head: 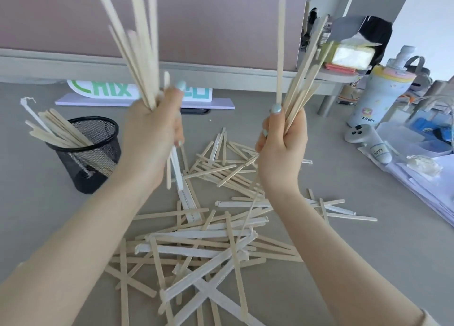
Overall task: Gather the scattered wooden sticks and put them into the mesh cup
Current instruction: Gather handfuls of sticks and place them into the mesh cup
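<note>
My left hand point(149, 134) is raised above the desk and grips a bundle of wooden sticks point(137, 38) that fans upward. My right hand point(282, 148) is also raised and holds a second bundle of sticks point(299, 80) pointing up and to the right. A black mesh cup point(98, 158) stands at the left, below and left of my left hand, with several sticks point(56, 131) leaning out of it to the left. A large pile of scattered sticks point(208, 239), some in white paper sleeves, lies on the grey desk under and between my forearms.
A white and green sign point(103, 92) on a lilac base stands behind the cup, against a pink partition point(208, 23). At the right are a tissue box point(348, 55), a pale bottle point(375, 97), a grey controller point(366, 141) and stacked papers point(422, 178).
</note>
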### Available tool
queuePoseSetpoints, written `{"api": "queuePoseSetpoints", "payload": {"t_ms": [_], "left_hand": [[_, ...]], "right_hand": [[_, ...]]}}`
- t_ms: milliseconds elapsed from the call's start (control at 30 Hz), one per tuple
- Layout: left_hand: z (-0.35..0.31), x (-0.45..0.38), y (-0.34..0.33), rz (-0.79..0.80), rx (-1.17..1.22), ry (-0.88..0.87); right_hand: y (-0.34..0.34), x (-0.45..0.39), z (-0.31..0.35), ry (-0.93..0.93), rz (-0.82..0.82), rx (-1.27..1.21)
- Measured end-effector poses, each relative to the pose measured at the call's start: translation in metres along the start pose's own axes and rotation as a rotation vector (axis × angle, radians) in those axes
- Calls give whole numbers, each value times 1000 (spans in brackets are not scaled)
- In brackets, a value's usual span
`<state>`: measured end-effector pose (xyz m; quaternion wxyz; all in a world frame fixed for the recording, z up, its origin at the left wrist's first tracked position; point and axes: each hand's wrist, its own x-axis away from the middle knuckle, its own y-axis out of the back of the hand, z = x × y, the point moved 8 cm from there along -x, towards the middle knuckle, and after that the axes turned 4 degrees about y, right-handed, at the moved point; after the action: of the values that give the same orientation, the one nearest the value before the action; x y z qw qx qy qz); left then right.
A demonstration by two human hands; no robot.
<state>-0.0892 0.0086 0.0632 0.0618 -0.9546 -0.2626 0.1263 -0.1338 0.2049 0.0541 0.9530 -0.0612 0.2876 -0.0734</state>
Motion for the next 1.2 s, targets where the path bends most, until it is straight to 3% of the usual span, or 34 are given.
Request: {"api": "queuePoseSetpoints", "payload": {"t_ms": [67, 167, 267, 467, 667, 733, 800, 933, 1000, 1200], "left_hand": [[10, 6, -13, 110, -132, 48], [35, 27, -48, 493, -479, 135], [56, 43, -65, 701, -706, 121], [66, 46, -66, 752, -749, 177], [59, 49, -52, 851, -785, 273], [49, 41, -44, 805, -707, 260], [39, 24, -30, 655, -611, 237], [22, -8, 24, 32, -262, 22], [17, -3, 41, -155, -124, -84], [24, 11, 27, -138, -182, -172]], "right_hand": [[-4, -11, 9, 3, -67, -107], [-4, -20, 7, -32, -148, -204], [-7, -16, -13, -106, -136, -207], [-9, -12, -43, -369, -173, -408], [3, -23, -42, -370, -226, -366], [3, -26, -38, -342, -204, -367], [-2, -24, -35, -341, -164, -356], [-19, -11, -36, -394, -46, -307], [-30, -2, -35, -402, 30, -279], [-55, 23, -39, -309, 263, -73]]}}
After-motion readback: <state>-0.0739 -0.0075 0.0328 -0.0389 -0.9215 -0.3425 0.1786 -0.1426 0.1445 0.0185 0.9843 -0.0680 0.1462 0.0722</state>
